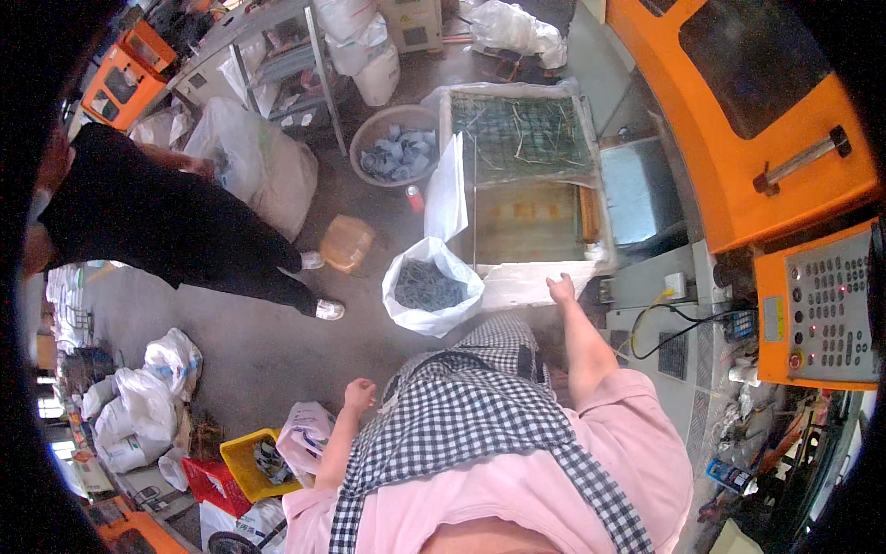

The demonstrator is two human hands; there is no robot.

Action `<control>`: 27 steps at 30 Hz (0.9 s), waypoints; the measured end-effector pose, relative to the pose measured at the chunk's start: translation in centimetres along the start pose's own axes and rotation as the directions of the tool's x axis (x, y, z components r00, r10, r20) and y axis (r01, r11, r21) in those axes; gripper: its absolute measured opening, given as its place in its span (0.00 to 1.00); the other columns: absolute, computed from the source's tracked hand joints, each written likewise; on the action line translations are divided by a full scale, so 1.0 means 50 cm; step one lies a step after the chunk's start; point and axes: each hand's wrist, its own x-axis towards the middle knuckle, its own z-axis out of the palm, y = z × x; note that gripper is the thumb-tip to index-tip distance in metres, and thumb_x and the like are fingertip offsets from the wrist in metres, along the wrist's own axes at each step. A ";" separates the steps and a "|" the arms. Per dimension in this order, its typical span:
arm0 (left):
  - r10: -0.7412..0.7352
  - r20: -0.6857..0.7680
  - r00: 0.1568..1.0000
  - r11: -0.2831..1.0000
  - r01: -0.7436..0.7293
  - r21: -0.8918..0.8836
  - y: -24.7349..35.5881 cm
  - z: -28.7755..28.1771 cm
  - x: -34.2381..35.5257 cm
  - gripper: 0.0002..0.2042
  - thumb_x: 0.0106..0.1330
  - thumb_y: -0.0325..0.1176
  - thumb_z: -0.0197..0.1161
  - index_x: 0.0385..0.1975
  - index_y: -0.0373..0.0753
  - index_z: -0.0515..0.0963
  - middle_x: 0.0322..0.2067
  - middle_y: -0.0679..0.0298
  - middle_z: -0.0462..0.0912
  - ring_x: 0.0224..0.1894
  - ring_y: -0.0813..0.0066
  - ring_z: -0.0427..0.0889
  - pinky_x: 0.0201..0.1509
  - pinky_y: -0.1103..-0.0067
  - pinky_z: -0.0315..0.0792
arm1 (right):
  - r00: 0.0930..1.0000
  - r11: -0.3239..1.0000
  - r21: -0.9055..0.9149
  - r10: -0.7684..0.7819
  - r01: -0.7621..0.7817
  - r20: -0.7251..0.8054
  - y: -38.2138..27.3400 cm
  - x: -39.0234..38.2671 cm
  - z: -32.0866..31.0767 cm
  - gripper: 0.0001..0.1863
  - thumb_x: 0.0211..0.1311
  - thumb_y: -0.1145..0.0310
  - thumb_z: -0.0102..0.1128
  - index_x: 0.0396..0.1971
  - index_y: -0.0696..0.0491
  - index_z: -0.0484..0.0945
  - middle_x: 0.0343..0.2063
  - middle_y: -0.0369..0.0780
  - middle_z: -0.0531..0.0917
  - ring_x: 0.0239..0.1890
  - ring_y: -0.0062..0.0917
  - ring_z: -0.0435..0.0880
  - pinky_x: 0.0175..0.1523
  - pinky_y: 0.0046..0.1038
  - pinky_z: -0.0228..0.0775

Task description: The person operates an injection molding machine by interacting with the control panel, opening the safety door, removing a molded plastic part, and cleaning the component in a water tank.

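My left hand (360,393) hangs by my checked apron (443,415), fingers loosely curled, nothing visible in them. My right hand (560,287) reaches forward with fingers apart at the white board (517,284) along the near edge of a shallow framed tank (521,217); whether it touches is unclear. The tank holds brownish liquid, with green netting (512,134) over its far part. A white sheet (448,189) stands at its left side. Left of my right hand is a white bag (401,305) filled with dark grey pieces.
A co-worker in dark clothes (175,212) stands at left near a large sack (268,175). A basin of grey pieces (394,148), red can (414,198) and tan container (346,242) are on the floor. Orange machinery (775,111) borders the right; bags (138,406) and yellow bin (240,457) lie lower left.
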 end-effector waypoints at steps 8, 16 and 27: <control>0.062 0.035 0.997 0.994 -0.065 0.090 -0.022 -0.006 0.002 0.08 0.52 0.29 0.57 0.31 0.35 0.76 0.22 0.62 0.79 0.18 0.78 0.77 0.20 0.82 0.73 | 0.949 0.950 0.038 0.308 -0.311 0.064 0.172 -0.057 -0.005 0.37 0.42 0.60 0.63 0.53 0.61 0.60 0.46 0.52 0.72 0.49 0.37 0.71 0.52 0.30 0.63; 0.049 0.039 0.998 0.999 -0.049 -0.009 -0.032 -0.012 0.027 0.08 0.52 0.28 0.56 0.30 0.35 0.76 0.24 0.63 0.79 0.17 0.78 0.78 0.20 0.82 0.73 | 0.924 0.927 -0.019 0.373 -0.375 -0.082 0.174 -0.098 -0.024 0.39 0.42 0.60 0.64 0.54 0.57 0.57 0.44 0.49 0.74 0.47 0.36 0.73 0.51 0.30 0.65; 0.099 0.074 0.992 0.991 -0.105 0.083 -0.007 -0.015 0.033 0.10 0.53 0.28 0.55 0.35 0.35 0.76 0.25 0.62 0.79 0.19 0.77 0.77 0.21 0.80 0.72 | 0.966 0.952 -0.165 0.256 -0.256 -0.022 0.105 -0.131 -0.011 0.39 0.40 0.58 0.64 0.53 0.57 0.60 0.47 0.50 0.72 0.51 0.37 0.70 0.55 0.30 0.62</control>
